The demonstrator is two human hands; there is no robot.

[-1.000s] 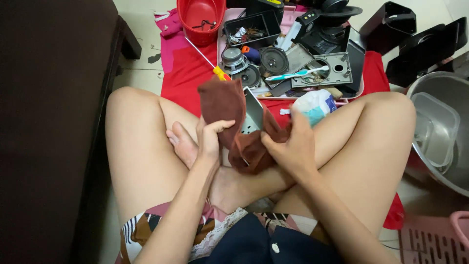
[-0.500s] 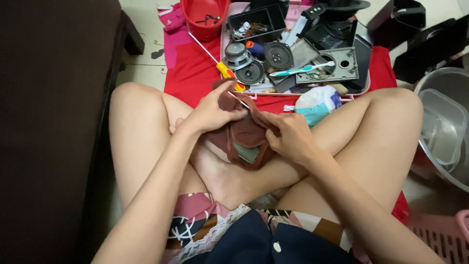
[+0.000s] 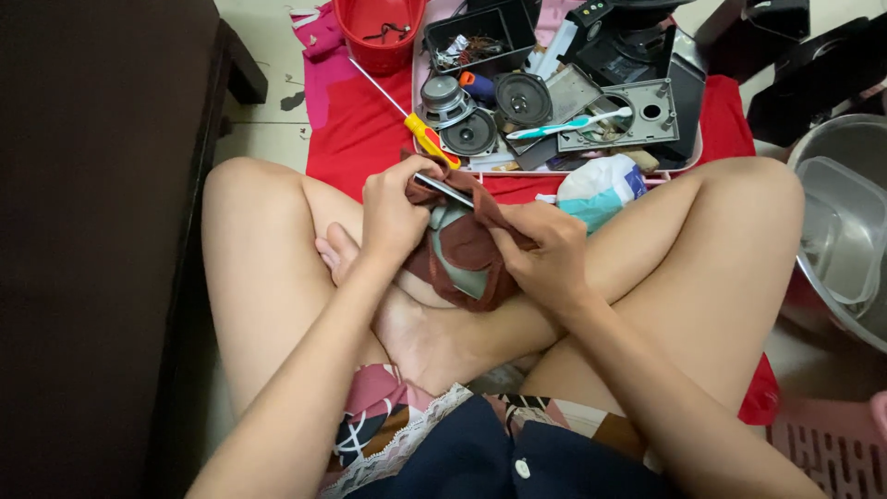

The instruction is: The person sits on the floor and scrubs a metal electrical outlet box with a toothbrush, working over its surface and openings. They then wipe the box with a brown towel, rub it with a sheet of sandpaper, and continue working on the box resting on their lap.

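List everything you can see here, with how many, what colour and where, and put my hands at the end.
brown cloth: one, dark brown, in the lap, wrapped round a grey panel
grey panel: one, pale grey, half hidden inside the cloth
screwdriver: one, yellow and red handle, on the red mat above the hands
red mat: one, red, on the floor under the parts
speakers: three, black and grey, in the tray ahead
toothbrush: one, teal and white, across the parts
grey plate: one, grey, holes in it, right of the speakers
red basket: one, top centre
tissue pack: one, white and teal, by the right knee
metal basin: one, silver, far right
left hand: one, gripping the cloth
right hand: one, pinching the cloth
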